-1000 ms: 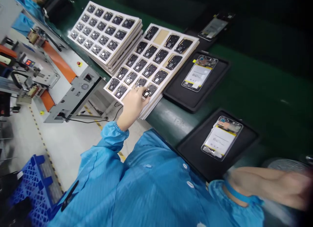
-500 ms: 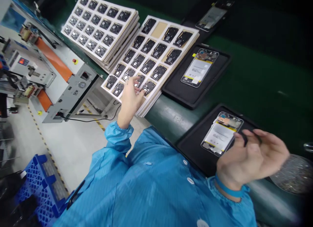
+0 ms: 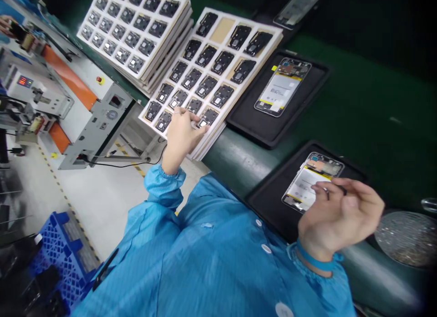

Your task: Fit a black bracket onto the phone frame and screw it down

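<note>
My left hand reaches onto the near corner of a white tray holding several small black parts. Its fingertips lie on one small black part in the front row; whether they grip it I cannot tell. My right hand hovers over the near open phone, which lies in a black tray. Thumb and fingers pinch a small dark piece. Both arms wear blue sleeves.
A second stack of part trays lies further left. Another open phone in a black tray sits on the green belt. A round dish of small bits is at right. A grey machine and blue crate stand at left.
My right hand came in from the lower right and rose over the near phone, fingers closing on a small dark piece. My left hand stayed at the tray corner, fingers shifting over the front parts.
</note>
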Tool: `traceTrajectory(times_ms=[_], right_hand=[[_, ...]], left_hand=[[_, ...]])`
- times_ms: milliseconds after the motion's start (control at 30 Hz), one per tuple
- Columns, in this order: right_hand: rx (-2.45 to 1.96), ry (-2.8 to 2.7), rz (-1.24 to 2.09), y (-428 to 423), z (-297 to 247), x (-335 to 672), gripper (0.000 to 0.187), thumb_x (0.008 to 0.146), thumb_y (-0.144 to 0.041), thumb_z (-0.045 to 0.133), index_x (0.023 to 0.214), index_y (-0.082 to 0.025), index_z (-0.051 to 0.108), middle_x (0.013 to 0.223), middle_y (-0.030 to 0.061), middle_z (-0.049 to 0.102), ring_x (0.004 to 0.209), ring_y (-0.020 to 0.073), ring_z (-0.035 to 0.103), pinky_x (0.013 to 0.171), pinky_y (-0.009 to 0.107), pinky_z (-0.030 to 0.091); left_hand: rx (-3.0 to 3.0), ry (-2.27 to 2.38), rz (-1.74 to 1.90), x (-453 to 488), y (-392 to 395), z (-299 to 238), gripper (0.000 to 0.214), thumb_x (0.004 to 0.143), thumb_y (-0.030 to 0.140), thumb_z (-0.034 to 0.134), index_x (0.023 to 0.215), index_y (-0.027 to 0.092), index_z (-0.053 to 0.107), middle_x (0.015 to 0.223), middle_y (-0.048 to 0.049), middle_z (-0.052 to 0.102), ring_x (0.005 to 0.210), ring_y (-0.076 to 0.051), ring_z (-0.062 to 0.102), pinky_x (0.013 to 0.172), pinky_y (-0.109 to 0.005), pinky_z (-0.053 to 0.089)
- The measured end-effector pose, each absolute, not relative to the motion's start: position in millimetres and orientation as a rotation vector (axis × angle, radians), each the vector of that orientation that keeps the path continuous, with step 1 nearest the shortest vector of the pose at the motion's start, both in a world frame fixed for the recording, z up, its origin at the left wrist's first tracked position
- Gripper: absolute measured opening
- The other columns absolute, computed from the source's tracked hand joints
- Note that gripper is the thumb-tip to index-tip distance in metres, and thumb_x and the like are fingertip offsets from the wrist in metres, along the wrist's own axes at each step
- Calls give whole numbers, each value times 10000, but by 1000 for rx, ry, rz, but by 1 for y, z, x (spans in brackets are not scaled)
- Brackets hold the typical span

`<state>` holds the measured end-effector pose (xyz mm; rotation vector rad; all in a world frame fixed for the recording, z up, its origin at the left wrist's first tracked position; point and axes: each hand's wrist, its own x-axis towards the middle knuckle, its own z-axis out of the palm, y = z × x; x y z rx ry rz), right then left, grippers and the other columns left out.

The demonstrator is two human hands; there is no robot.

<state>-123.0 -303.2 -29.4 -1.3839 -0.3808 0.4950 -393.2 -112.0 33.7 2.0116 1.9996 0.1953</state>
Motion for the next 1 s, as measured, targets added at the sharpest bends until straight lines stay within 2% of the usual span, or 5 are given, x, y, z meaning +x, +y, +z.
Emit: traceTrajectory(times_ms=[200, 367, 533, 800, 1000], right_hand=[[-1378, -448, 530, -304, -28, -125, 230, 782, -405, 771, 1008, -437, 802, 949, 10, 685, 769, 219, 662, 802, 512, 575], [-1480, -614, 534, -298, -18, -117, 76, 851, -443, 772, 914, -417, 806, 827, 24, 669, 689, 244, 635, 682, 488, 526], [-1633, -790, 602, -296, 1, -93, 130, 904, -458, 792, 1009, -397, 838, 810, 30, 696, 669, 211, 616, 606, 408, 492], [-1841, -940, 740, -318, 12, -70, 364, 977, -517, 734, 1325, -425, 786, 786, -16, 674, 647, 157, 588, 591, 350, 495], [-1767, -769, 785, -323, -4, -69, 370, 1026, -603, 627, 1045, -300, 837, 764, 2, 716, 654, 148, 634, 587, 306, 531]], left_hand=[[2070, 1824, 573, -396, -117, 18, 73, 1007, 199, 712, 1074, 210, 687, 984, -12, 715, 850, -157, 651, 864, -297, 556], [2374, 1229, 850, -359, -138, 6, 218, 1113, 240, 578, 1052, 253, 787, 1136, -48, 758, 1070, -172, 722, 972, -350, 615], [2337, 598, 1062, -301, -165, -15, 342, 1175, 281, 562, 974, 299, 838, 1220, -24, 757, 1125, -130, 743, 968, -308, 654], [2092, 350, 597, -250, -173, -16, 267, 1166, 298, 577, 1091, 303, 833, 1393, 6, 740, 1323, -164, 717, 1161, -352, 620], [1919, 352, 443, -226, -198, -14, 253, 1145, 363, 647, 1372, 305, 739, 1267, 18, 802, 1111, -179, 804, 1073, -306, 660]])
